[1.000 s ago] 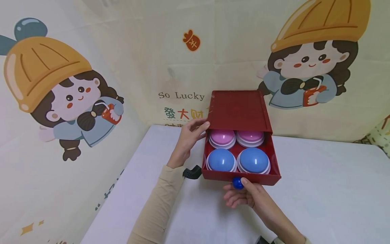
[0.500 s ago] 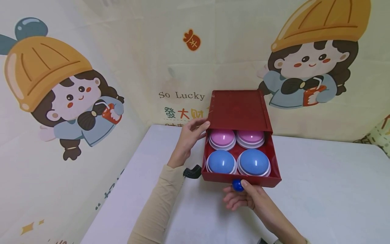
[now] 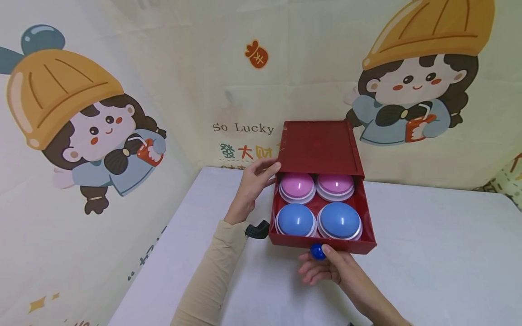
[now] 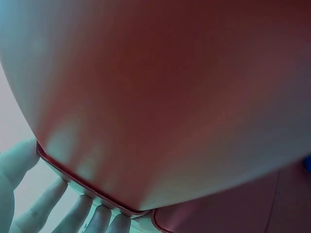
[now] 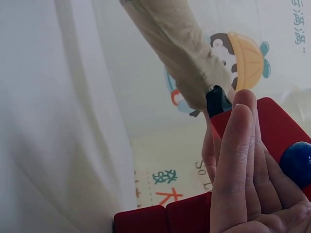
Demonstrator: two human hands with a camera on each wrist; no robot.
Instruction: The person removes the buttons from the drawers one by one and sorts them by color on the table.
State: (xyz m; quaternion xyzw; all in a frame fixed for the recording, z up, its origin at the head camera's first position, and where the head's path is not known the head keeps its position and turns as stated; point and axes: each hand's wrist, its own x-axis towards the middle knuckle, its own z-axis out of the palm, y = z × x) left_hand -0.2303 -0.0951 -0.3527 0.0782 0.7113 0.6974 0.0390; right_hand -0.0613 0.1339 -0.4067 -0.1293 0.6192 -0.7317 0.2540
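Note:
In the head view, a red drawer box (image 3: 320,147) stands at the back of the table, its drawer (image 3: 281,240) pulled out toward me. Two pink domes (image 3: 299,184) on white bases sit at the back of the drawer, partly under the casing. Two blue domes (image 3: 339,219) lie in front of them. My right hand (image 3: 342,269) pinches the round blue knob (image 3: 318,251) on the drawer front, thumb on top. My left hand (image 3: 253,188) holds the casing's left side, thumb at its front corner. Its fingertips (image 4: 80,206) touch the casing's edge in the left wrist view.
A white table (image 3: 432,253) carries the box. Behind and to the left hang cream wall sheets (image 3: 183,68) with printed cartoon figures and lettering. A black wrist device (image 3: 258,230) sticks out from the left sleeve close to the drawer's left side.
The drawer has slid slightly farther out toward me, with my right hand and the knob moving along. More of the pink domes shows. My left hand has stayed on the casing.

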